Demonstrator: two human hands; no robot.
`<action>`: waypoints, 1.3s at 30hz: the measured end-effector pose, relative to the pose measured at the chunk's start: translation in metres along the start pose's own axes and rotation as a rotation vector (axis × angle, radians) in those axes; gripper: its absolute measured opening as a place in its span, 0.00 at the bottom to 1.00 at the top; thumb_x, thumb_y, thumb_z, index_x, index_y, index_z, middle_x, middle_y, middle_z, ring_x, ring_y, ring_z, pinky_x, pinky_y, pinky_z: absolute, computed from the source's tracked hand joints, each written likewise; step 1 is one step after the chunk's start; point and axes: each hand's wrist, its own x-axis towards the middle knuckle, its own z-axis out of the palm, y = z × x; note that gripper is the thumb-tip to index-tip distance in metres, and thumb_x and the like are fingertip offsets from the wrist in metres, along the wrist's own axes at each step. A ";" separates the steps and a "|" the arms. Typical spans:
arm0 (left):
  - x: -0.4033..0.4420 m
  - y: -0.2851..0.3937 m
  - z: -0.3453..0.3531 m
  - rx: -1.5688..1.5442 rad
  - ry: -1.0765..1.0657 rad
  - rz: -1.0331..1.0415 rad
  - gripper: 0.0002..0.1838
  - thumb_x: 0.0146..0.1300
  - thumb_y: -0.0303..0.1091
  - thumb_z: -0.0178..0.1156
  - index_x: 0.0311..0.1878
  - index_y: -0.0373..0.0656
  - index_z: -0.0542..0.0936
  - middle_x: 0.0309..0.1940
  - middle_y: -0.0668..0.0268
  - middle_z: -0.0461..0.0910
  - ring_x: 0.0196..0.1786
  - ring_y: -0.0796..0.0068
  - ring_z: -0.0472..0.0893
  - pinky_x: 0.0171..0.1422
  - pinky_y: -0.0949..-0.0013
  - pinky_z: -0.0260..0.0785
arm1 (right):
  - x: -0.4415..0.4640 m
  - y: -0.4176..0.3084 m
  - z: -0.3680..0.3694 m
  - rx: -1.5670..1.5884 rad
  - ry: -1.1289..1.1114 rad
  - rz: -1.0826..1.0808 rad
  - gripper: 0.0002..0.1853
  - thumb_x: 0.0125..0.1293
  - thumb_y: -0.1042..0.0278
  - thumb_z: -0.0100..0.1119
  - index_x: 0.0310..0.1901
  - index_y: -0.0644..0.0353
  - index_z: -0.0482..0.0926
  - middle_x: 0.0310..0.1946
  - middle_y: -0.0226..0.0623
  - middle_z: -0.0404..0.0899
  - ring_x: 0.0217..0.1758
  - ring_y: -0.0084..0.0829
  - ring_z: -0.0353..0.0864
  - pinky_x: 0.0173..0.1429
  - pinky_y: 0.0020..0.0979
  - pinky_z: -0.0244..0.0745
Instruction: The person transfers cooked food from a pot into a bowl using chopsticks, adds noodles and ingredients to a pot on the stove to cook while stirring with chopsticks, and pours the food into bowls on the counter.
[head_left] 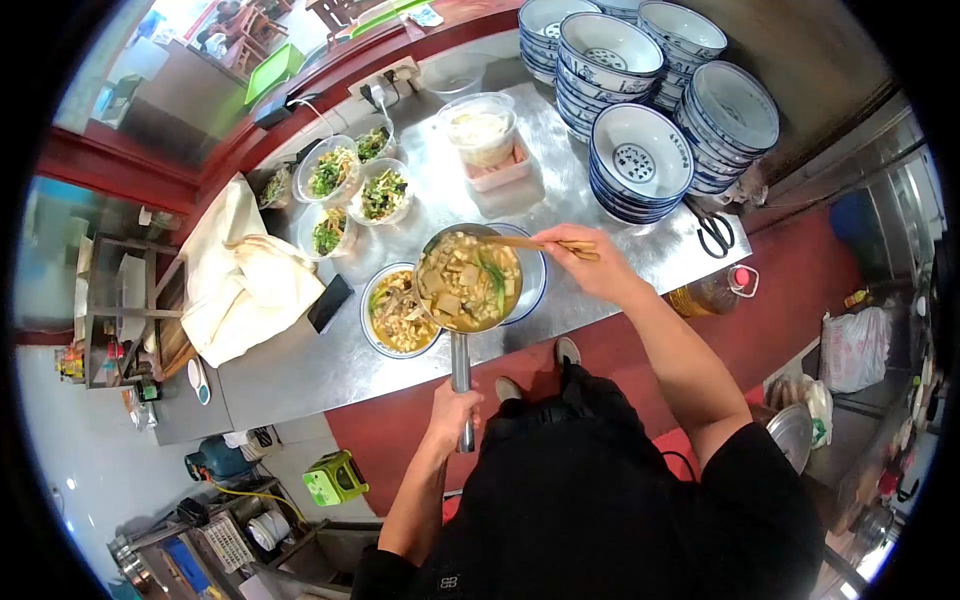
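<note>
My left hand (457,412) is wrapped round the long metal handle of a saucepan (447,300), held over the steel counter. Chunky pieces, green leaves and broth fill the pan. Between the fingers of my right hand (590,265) is a pair of chopsticks (515,241), their tips reaching to the pan's far rim. Just left of the pan stands a bowl of soup (400,318) with similar pieces in it. Another blue-rimmed bowl (537,275) sits partly hidden beneath the pan, so its contents cannot be made out.
Stacks of blue-and-white bowls (640,155) stand at the back right, near black-handled scissors (715,232). Plastic tubs of chopped greens (382,195), a cream cloth (240,280) and a dark phone-like slab (331,303) lie left. An oil bottle (705,295) stands beyond the counter's right edge.
</note>
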 end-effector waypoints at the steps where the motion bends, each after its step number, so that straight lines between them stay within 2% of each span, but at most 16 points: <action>1: 0.002 0.000 0.000 -0.002 0.004 0.001 0.13 0.51 0.24 0.58 0.42 0.35 0.73 0.17 0.64 0.71 0.14 0.73 0.71 0.18 0.68 0.65 | -0.003 0.002 -0.005 0.002 -0.004 -0.002 0.11 0.70 0.74 0.54 0.50 0.63 0.81 0.42 0.33 0.82 0.47 0.22 0.77 0.52 0.24 0.71; 4: 0.014 -0.006 -0.002 0.086 0.082 0.041 0.13 0.50 0.23 0.57 0.41 0.34 0.72 0.18 0.64 0.71 0.14 0.74 0.71 0.18 0.68 0.65 | -0.016 0.008 -0.011 -0.047 -0.022 0.006 0.11 0.69 0.75 0.54 0.51 0.62 0.81 0.41 0.34 0.81 0.47 0.23 0.77 0.52 0.25 0.71; 7: 0.020 -0.005 -0.001 0.153 0.119 0.141 0.10 0.51 0.24 0.56 0.39 0.36 0.72 0.20 0.65 0.71 0.15 0.75 0.71 0.19 0.69 0.65 | -0.034 0.028 0.006 0.012 0.037 0.017 0.10 0.69 0.73 0.56 0.48 0.63 0.82 0.40 0.31 0.82 0.42 0.20 0.78 0.47 0.24 0.72; 9: 0.019 -0.001 0.002 0.174 0.148 0.159 0.08 0.52 0.25 0.55 0.36 0.37 0.71 0.21 0.65 0.72 0.16 0.75 0.71 0.19 0.70 0.64 | -0.042 0.042 0.017 0.266 0.092 0.195 0.12 0.71 0.74 0.52 0.51 0.64 0.81 0.45 0.34 0.82 0.48 0.23 0.79 0.53 0.25 0.75; 13: 0.030 -0.010 -0.001 0.275 0.179 0.222 0.08 0.51 0.26 0.55 0.35 0.38 0.70 0.20 0.64 0.71 0.19 0.72 0.73 0.23 0.66 0.67 | -0.052 0.058 0.044 0.483 0.267 0.257 0.12 0.72 0.72 0.51 0.51 0.65 0.81 0.46 0.35 0.81 0.49 0.24 0.80 0.54 0.27 0.77; 15: 0.035 -0.012 -0.004 0.458 0.255 0.281 0.09 0.50 0.27 0.55 0.36 0.37 0.70 0.21 0.58 0.73 0.24 0.61 0.76 0.32 0.59 0.70 | -0.054 0.061 0.054 0.555 0.370 0.265 0.12 0.73 0.71 0.51 0.52 0.62 0.80 0.46 0.34 0.81 0.50 0.25 0.80 0.55 0.28 0.78; 16: 0.034 -0.011 -0.003 0.460 0.250 0.281 0.09 0.50 0.27 0.55 0.36 0.37 0.70 0.21 0.58 0.73 0.24 0.61 0.76 0.32 0.59 0.70 | -0.055 0.061 0.057 0.553 0.375 0.267 0.12 0.73 0.71 0.51 0.52 0.62 0.80 0.46 0.34 0.81 0.50 0.25 0.80 0.55 0.28 0.78; 18: 0.033 -0.005 -0.002 0.647 0.315 0.406 0.09 0.51 0.27 0.54 0.37 0.36 0.71 0.25 0.50 0.77 0.32 0.47 0.79 0.42 0.52 0.70 | -0.056 0.061 0.064 0.675 0.471 0.326 0.12 0.73 0.70 0.50 0.52 0.63 0.79 0.48 0.37 0.80 0.51 0.28 0.80 0.57 0.30 0.78; 19: 0.033 -0.004 -0.002 0.647 0.312 0.408 0.09 0.51 0.27 0.54 0.37 0.36 0.71 0.25 0.50 0.77 0.32 0.47 0.79 0.42 0.52 0.70 | -0.055 0.061 0.067 0.673 0.474 0.325 0.12 0.73 0.70 0.50 0.52 0.63 0.79 0.48 0.37 0.80 0.51 0.28 0.80 0.57 0.30 0.78; 21: 0.032 -0.003 -0.003 0.735 0.322 0.360 0.11 0.52 0.28 0.54 0.40 0.37 0.72 0.30 0.44 0.80 0.38 0.39 0.79 0.46 0.48 0.70 | -0.057 0.065 0.074 0.712 0.528 0.341 0.13 0.73 0.69 0.50 0.53 0.64 0.78 0.48 0.40 0.79 0.52 0.31 0.80 0.58 0.32 0.78; 25: 0.035 -0.012 -0.003 0.816 0.395 0.428 0.11 0.52 0.27 0.55 0.40 0.37 0.71 0.27 0.44 0.78 0.33 0.39 0.79 0.42 0.48 0.70 | -0.058 0.075 0.082 0.811 0.573 0.348 0.13 0.74 0.69 0.50 0.54 0.64 0.77 0.49 0.40 0.79 0.52 0.32 0.80 0.58 0.34 0.79; 27: 0.032 -0.007 -0.003 0.907 0.446 0.415 0.13 0.53 0.28 0.56 0.42 0.37 0.72 0.29 0.41 0.79 0.38 0.37 0.80 0.44 0.45 0.70 | -0.058 0.080 0.080 0.891 0.561 0.385 0.14 0.74 0.67 0.50 0.56 0.62 0.74 0.51 0.40 0.77 0.55 0.34 0.79 0.59 0.34 0.77; 30: 0.030 0.001 -0.004 0.965 0.468 0.378 0.14 0.53 0.28 0.56 0.44 0.37 0.72 0.30 0.41 0.80 0.39 0.37 0.80 0.45 0.44 0.70 | -0.062 0.084 0.072 0.982 0.515 0.379 0.14 0.75 0.67 0.49 0.58 0.61 0.72 0.51 0.41 0.77 0.55 0.35 0.79 0.60 0.35 0.76; 39: 0.028 0.005 -0.016 0.775 0.492 0.480 0.17 0.52 0.27 0.56 0.47 0.36 0.73 0.28 0.43 0.79 0.37 0.37 0.78 0.43 0.45 0.68 | -0.089 0.096 0.051 1.105 0.506 0.408 0.16 0.74 0.65 0.52 0.59 0.58 0.72 0.52 0.42 0.77 0.56 0.36 0.79 0.60 0.35 0.76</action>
